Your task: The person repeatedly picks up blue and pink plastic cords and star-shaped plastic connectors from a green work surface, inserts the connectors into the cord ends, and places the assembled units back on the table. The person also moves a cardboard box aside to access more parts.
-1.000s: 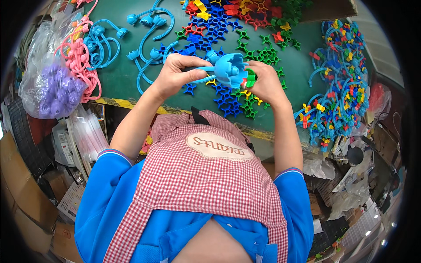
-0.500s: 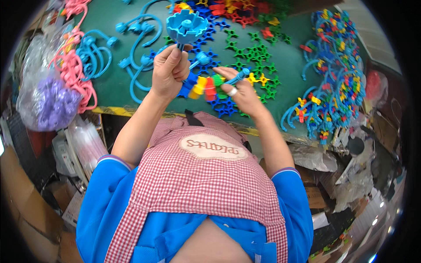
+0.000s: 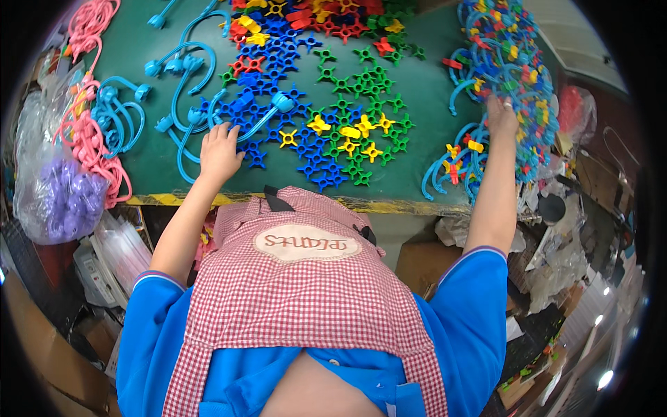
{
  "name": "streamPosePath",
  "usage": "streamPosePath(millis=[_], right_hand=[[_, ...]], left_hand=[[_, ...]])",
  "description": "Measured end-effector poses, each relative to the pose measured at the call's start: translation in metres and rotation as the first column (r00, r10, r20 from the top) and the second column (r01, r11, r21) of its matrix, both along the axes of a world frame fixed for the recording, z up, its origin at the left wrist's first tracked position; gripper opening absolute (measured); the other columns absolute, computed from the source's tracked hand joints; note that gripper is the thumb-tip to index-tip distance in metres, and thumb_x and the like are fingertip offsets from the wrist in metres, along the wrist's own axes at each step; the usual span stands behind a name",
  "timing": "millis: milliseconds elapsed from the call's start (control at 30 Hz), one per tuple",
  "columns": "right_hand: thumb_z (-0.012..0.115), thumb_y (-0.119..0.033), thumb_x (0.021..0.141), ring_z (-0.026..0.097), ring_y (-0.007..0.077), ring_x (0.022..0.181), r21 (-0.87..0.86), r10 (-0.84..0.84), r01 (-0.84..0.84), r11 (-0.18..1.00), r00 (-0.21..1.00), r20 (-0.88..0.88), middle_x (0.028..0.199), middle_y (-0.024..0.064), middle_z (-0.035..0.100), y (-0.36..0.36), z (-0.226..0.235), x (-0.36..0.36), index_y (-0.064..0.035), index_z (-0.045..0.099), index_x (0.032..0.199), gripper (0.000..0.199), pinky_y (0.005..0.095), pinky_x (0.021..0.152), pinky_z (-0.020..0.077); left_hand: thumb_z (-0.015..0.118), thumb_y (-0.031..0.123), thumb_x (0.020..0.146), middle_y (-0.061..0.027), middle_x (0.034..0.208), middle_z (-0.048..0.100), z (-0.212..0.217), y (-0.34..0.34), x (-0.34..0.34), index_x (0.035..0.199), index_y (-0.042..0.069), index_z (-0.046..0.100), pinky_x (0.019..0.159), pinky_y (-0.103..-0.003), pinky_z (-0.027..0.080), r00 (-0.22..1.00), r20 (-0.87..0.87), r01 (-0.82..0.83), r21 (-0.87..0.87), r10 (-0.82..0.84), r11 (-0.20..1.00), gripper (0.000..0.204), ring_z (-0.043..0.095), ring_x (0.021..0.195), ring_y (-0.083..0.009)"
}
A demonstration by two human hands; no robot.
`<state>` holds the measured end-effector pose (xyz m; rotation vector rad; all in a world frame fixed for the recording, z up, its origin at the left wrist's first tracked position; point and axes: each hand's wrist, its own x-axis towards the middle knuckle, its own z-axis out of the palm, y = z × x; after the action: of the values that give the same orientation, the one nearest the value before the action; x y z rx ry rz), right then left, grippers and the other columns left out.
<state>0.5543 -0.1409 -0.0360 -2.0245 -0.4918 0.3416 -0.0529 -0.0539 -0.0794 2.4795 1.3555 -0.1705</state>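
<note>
My left hand point(image 3: 221, 151) reaches over the table's left-middle part, fingers apart and slightly bent. It lies at a light-blue plastic tube point(image 3: 260, 124) that has a scalloped cup at its far end, and the tube passes beside the thumb. Whether the fingers touch it is hard to make out. My right hand point(image 3: 501, 115), with a ring on one finger, is at the far right in a heap of blue tubes point(image 3: 531, 104) threaded with coloured pieces. Its fingertips are lost among them.
Loose blue star-shaped connectors point(image 3: 278, 73) and green ones point(image 3: 365, 80) spread over the green table point(image 3: 417, 163), with some yellow and red. Pink tubes point(image 3: 90, 149) and a clear bag of purple pieces point(image 3: 69, 201) are at the left. Yellow-black tape point(image 3: 389, 206) marks the near edge.
My hands have parted. The left has let go of the cupped blue tube with coloured pieces and dropped leftward to the loose tubes; the right has swung right to the heap.
</note>
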Motion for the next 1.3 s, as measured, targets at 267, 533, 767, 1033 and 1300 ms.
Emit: streamPosePath(millis=[267,533,767,1033,1300], right_hand=[[0.066,-0.001,0.067,0.052,0.0261,0.1,-0.548,0.822,-0.617,0.566,0.469,0.321,0.106,0.0058,0.054,0.051,-0.087,-0.244,-0.0135,0.063,0.106,0.041,0.0373,0.085,0.0466],[0.071,-0.012,0.067,0.052,0.0301,0.098,-0.603,0.8,-0.58,0.548,0.573,0.177,0.102,0.0102,0.058,0.04,-0.074,-0.25,-0.006,0.064,0.097,0.032,0.0395,0.086,0.0455],[0.07,-0.007,0.062,0.052,0.0289,0.097,-0.725,0.866,-0.534,0.434,0.468,0.175,0.104,0.0101,0.055,0.02,-0.069,-0.268,-0.0036,0.063,0.102,0.041,0.0382,0.086,0.0454],[0.066,-0.003,0.061,0.053,0.0282,0.098,-0.56,0.905,-0.717,0.415,0.389,0.172,0.103,0.0079,0.056,0.021,-0.079,-0.309,-0.0048,0.063,0.098,0.037,0.0355,0.085,0.0459],[0.077,-0.023,0.064,0.062,0.0304,0.08,-0.477,0.68,-0.562,0.675,0.726,0.106,0.09,0.0114,0.064,-0.007,-0.083,-0.282,-0.0035,0.066,0.085,0.03,0.038,0.073,0.0494]], left_hand=[[0.07,0.017,0.069,-0.0069,0.116,0.053,-0.015,0.017,-0.001,0.104,0.016,0.062,0.097,-0.044,0.034,0.994,0.018,0.105,0.15,-0.109,0.983,0.036,0.045,0.114,-0.0267],[0.062,0.015,0.08,-0.0109,0.083,0.06,0.001,0.036,0.014,0.092,0.008,0.057,0.063,-0.039,0.046,0.904,0.407,-0.198,0.124,0.132,0.972,0.015,0.059,0.078,-0.029],[0.064,0.02,0.084,-0.0091,0.064,0.06,0.061,0.055,0.032,0.094,0.007,0.064,0.049,-0.029,0.043,0.676,0.633,-0.395,-0.121,0.377,0.911,0.017,0.058,0.053,-0.0193],[0.066,0.017,0.084,-0.0011,0.061,0.057,0.061,0.029,0.044,0.096,0.003,0.065,0.048,-0.022,0.037,0.529,0.701,-0.334,-0.346,0.478,0.877,0.018,0.048,0.052,-0.0059],[0.066,0.017,0.084,0.0028,0.062,0.054,0.058,0.016,0.023,0.096,0.002,0.066,0.049,-0.02,0.034,0.429,0.708,-0.376,-0.426,0.562,0.823,0.019,0.044,0.055,-0.0028]])
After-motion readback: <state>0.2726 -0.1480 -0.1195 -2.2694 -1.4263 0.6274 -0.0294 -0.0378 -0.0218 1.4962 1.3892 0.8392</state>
